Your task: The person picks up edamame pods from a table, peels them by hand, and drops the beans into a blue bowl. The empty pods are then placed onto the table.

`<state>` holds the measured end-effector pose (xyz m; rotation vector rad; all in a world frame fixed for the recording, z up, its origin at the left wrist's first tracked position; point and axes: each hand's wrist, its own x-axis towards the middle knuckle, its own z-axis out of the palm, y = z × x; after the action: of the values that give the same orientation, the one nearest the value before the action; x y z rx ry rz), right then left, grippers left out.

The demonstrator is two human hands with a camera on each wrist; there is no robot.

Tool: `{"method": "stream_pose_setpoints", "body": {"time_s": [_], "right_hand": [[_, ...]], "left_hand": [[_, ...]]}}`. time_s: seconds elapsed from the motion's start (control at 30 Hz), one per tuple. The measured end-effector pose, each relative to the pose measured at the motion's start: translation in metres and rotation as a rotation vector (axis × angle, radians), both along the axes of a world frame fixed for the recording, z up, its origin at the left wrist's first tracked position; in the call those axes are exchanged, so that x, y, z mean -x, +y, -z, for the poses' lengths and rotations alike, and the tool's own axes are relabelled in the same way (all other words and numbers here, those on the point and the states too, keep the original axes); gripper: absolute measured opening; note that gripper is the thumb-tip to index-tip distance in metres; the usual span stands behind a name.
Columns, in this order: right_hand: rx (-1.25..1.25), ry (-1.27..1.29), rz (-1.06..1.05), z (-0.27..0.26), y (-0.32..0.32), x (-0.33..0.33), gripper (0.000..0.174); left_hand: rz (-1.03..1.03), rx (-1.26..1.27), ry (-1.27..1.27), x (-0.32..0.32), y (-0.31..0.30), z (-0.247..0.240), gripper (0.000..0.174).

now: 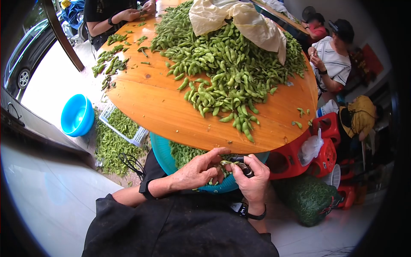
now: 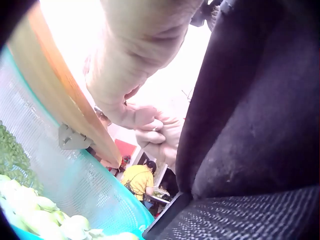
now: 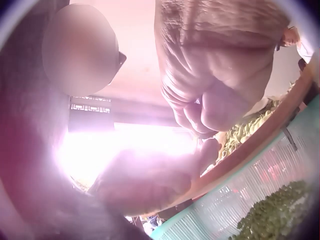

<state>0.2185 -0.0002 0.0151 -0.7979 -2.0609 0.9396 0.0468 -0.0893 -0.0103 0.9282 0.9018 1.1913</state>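
Observation:
Over the near edge of the round wooden table (image 1: 147,96), my two hands meet in the head view. My left hand (image 1: 195,172) pinches a green soybean pod (image 1: 225,162) at its fingertips. The right hand (image 1: 252,182) grips a small black-handled tool (image 1: 247,171) close against the pod; I cannot tell its kind. Below them, a turquoise mesh basket (image 1: 160,155) holds green pods (image 1: 182,153). In both wrist views the fingers come together near the table edge, and the pod and tool are mostly hidden. A large heap of soybean pods (image 1: 227,68) covers much of the tabletop.
A pale cloth (image 1: 239,21) lies on the heap. Left on the floor are a blue basin (image 1: 78,115), a white crate (image 1: 139,136) and spread pods (image 1: 112,147). Red stools (image 1: 289,156) and a full green net bag (image 1: 306,199) stand right. Several people are around.

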Motion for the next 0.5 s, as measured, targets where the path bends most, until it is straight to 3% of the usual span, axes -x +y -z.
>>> {"method": "stream_pose_setpoints", "body": {"time_s": [0.13, 0.2, 0.23, 0.27, 0.33, 0.43, 0.5], "right_hand": [[0.183, -0.079, 0.062, -0.006, 0.006, -0.029, 0.012], [0.198, -0.133, 0.074, -0.011, 0.014, -0.061, 0.013], [0.151, -0.224, 0.054, -0.019, 0.020, -0.079, 0.015], [0.082, -0.430, -0.009, -0.017, 0.029, -0.107, 0.021], [0.218, -0.584, 0.063, -0.024, 0.027, -0.128, 0.027], [0.088, -0.673, 0.229, -0.018, 0.029, -0.134, 0.025], [0.048, -0.531, 0.276, -0.011, 0.031, -0.122, 0.022]], "left_hand": [[0.087, -0.006, 0.147, 0.007, 0.001, 0.002, 0.044], [0.259, -0.467, 0.733, 0.017, 0.004, 0.002, 0.028], [0.246, -0.530, 0.712, 0.022, 0.005, -0.007, 0.014], [0.245, -0.533, 0.715, 0.026, 0.010, -0.014, 0.014], [0.052, -0.503, 0.832, 0.035, 0.023, -0.026, 0.013], [-0.330, -0.563, 1.166, 0.043, 0.060, -0.025, 0.017], [-0.356, -0.501, 1.325, 0.045, 0.082, -0.015, 0.018]]}}
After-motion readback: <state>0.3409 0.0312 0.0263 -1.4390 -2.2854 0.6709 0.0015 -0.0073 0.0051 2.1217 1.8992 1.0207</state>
